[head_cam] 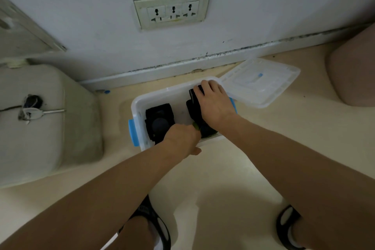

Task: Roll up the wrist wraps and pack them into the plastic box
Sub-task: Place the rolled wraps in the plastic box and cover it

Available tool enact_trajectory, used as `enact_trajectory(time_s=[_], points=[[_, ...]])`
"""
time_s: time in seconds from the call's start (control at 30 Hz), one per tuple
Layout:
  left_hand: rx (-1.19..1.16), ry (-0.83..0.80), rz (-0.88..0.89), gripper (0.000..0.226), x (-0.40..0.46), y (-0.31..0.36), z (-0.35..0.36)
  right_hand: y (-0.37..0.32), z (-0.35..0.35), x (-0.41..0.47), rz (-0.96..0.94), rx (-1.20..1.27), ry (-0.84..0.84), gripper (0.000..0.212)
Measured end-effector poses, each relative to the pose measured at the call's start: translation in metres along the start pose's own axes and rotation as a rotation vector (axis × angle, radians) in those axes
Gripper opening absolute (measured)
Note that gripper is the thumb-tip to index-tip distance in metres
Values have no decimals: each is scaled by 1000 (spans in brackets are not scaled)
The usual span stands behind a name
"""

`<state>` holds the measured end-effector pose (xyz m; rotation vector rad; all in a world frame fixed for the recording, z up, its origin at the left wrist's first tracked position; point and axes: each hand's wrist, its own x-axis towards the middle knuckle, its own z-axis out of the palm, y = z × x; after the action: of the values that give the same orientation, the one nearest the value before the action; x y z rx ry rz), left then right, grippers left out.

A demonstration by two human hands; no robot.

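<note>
A clear plastic box (135, 107) with blue latches stands on the floor near the wall. A rolled black wrist wrap (159, 119) lies in its left half. My right hand (215, 103) lies palm down on a second black wrap (193, 107) in the right half, fingers curled over its far end. At the box's near edge my left hand (182, 138) reaches in, fingers closed around the near end of that same wrap, where a bit of green shows. Most of this wrap is hidden under my hands.
The box's clear lid (261, 81) lies on the floor to the right, by the skirting. A grey appliance (40, 117) stands at the left. A wall socket (172, 10) is above. A pinkish object (353, 71) sits at the far right. My sandalled feet (152, 223) are below.
</note>
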<state>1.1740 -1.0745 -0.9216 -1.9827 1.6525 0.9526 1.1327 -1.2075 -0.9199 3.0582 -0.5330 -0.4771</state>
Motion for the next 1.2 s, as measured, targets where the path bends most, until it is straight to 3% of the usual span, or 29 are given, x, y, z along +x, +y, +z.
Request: enact_trajectory(time_s=[0.17, 0.3, 0.4, 0.53, 0.6, 0.7, 0.8, 0.87, 0.9, 1.03, 1.2], points=[[6, -21, 40, 59, 3, -3, -8, 5, 2, -2, -14, 53, 11, 54], [-9, -3, 70, 59, 8, 0, -26, 14, 3, -1, -68, 53, -66, 66], [-38, 23, 54, 58, 12, 6, -47, 24, -4, -6, -56, 133, 76, 62], [-114, 192, 20, 47, 15, 12, -76, 62, -20, -32, 277, 501, 448, 48], [-130, 323, -15, 35, 19, 19, -83, 90, -19, -45, 499, 567, 535, 45], [-179, 429, -21, 40, 27, 33, -83, 124, -11, -53, 933, 839, 395, 56], [-199, 440, 8, 54, 37, 45, -82, 133, -3, -53, 1231, 1514, 172, 65], [-201, 441, 19, 64, 44, 47, -85, 132, 1, -55, 1253, 1892, 178, 50], [-212, 443, 23, 68, 46, 48, -87, 132, 1, -55, 1254, 1927, 207, 44], [-204, 482, -16, 78, 44, 49, -99, 124, -3, -55, 1180, 1805, 319, 32], [-204, 507, -12, 81, 23, 52, -105, 105, -26, -64, 1039, 1670, 289, 43]])
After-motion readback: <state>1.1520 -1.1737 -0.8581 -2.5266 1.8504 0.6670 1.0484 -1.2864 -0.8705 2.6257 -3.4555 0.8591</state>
